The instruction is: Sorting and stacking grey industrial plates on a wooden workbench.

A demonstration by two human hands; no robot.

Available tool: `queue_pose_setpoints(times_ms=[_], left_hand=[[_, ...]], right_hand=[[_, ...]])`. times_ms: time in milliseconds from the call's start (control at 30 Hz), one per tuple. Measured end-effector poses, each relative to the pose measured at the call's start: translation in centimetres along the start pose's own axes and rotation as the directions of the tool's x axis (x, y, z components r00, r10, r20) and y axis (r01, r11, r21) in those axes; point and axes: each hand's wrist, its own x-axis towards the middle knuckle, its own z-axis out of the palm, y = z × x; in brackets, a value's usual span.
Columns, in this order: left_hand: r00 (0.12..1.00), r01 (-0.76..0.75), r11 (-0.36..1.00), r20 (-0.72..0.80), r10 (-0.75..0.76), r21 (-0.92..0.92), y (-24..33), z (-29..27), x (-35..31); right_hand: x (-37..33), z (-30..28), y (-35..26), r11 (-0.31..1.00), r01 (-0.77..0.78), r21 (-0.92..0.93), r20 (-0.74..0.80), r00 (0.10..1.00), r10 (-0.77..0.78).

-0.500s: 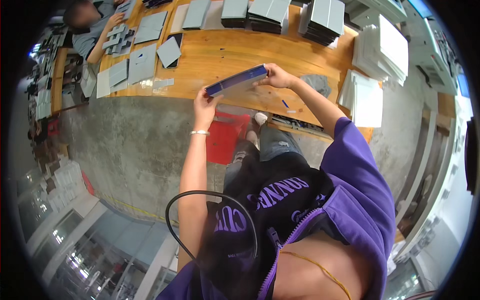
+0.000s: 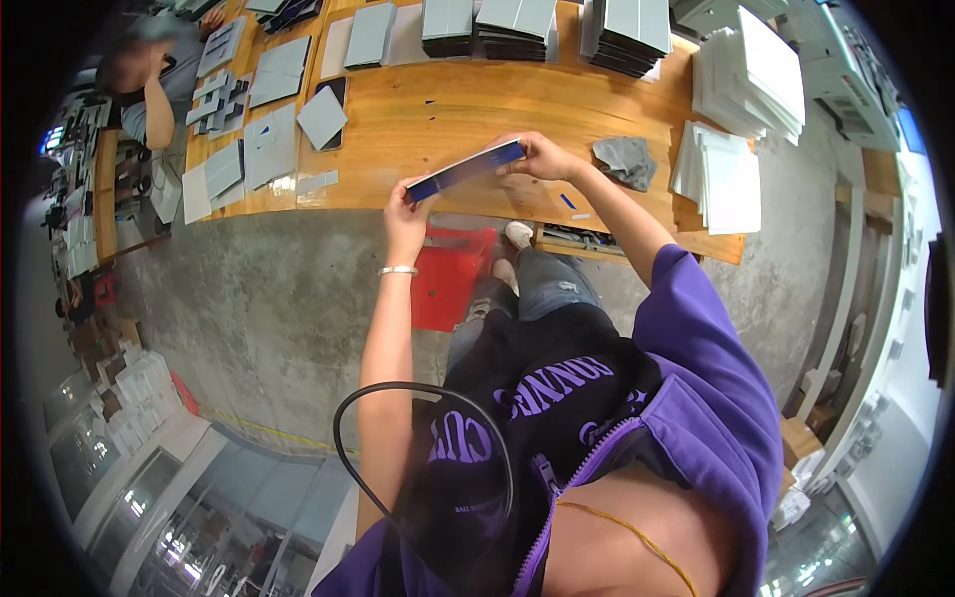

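A slim dark-blue box [image 2: 466, 171] with a pale upper edge is held slantwise above the near edge of the wooden table, its right end higher in view. My left hand [image 2: 406, 211] is closed around its left end. At the other end, my right hand [image 2: 542, 159] grips the right corner, thumb and fingers on opposite sides. Beyond the right hand lies a crumpled grey cloth [image 2: 625, 161]. A small blue strip [image 2: 568, 201] and a white strip sit on the table below that hand.
Stacks of grey panels [image 2: 512, 30] line the far side of the wooden table [image 2: 398, 111]. White sheets [image 2: 724, 184] are piled at the right. Grey pieces [image 2: 321, 119] lie at the left, near another person [image 2: 157, 114]. A red stool [image 2: 453, 284] stands beside my legs.
The box has turned slightly in my hands, showing more of its blue side and less of the greyish face. At the left, the other person's hand has risen from the grey pieces to the head.
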Motion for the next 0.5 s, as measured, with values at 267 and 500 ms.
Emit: queue_pose_setpoints(times_ms=[267, 500], left_hand=[[0.996, -0.083, 0.98, -0.057, 0.073, -0.18, 3.9, 3.4, -0.8], [0.98, -0.027, 0.96, -0.196, -0.03, -0.28, 4.8, 4.8, 0.1]], right_hand=[[-0.6, 0.7, -0.6, 0.998, -0.063, 0.007, -0.039, 0.997, 0.063], [-0.9, 1.3, -2.0, 0.991, -0.076, -0.11, -0.185, 0.981, 0.054]])
